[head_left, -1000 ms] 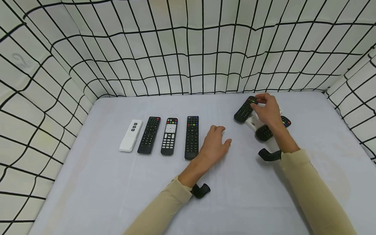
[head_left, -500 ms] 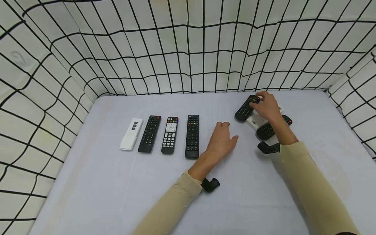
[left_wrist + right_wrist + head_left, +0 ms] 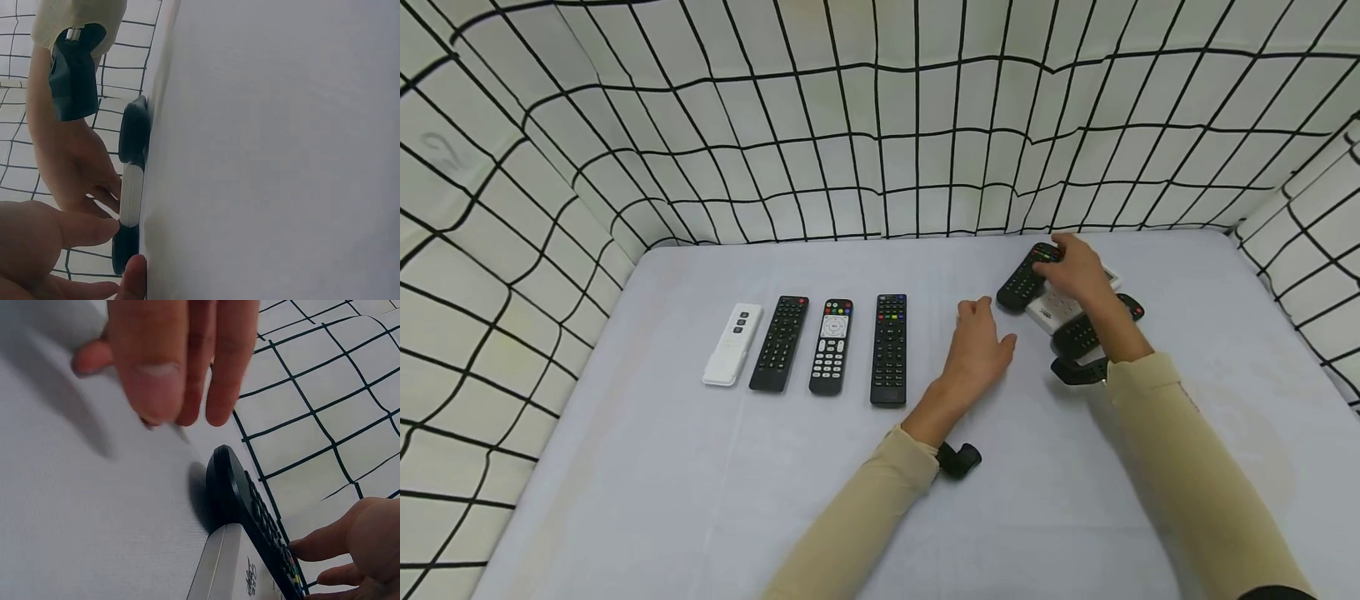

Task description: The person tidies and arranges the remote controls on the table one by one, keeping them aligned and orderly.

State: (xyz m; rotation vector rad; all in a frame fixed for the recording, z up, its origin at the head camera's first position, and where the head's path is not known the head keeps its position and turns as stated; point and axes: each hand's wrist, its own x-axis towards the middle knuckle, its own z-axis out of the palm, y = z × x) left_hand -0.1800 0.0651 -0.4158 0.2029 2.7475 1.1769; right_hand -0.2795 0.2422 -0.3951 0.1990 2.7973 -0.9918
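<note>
Right hand point(image 3: 1081, 271) pinches the upper, coloured-key end of the tilted black remote point(image 3: 1024, 282), thumb on the keypad side; that end points to 1 o'clock. The remote lies at about 2 o'clock from the left hand point(image 3: 977, 346), which holds nothing, thumb apart, fingers loosely bent (left wrist view catches only part of it).

At 4 o'clock of the pinched remote, touching it, sits the printed white remote point(image 3: 1054, 310); past that, another 4 o'clock step, the rounded black remote point(image 3: 1077, 337), partly under the right wrist. Row at 9 o'clock of the left hand, far to near: plain white remote point(image 3: 732, 346), red-button remote point(image 3: 780, 343), grey-pad remote point(image 3: 831, 347), long black remote point(image 3: 889, 350). All on the white-covered worktop point(image 3: 700, 500).

Risks: the pinch is at one end only, so the free end at 7 o'clock could swing or slip. Contact with its white neighbour means a sideways pull could drag or spin the pile. Thumb could press keys. The left forearm runs just beside the long one, so a careless sweep towards 9 o'clock could knock it askew.
</note>
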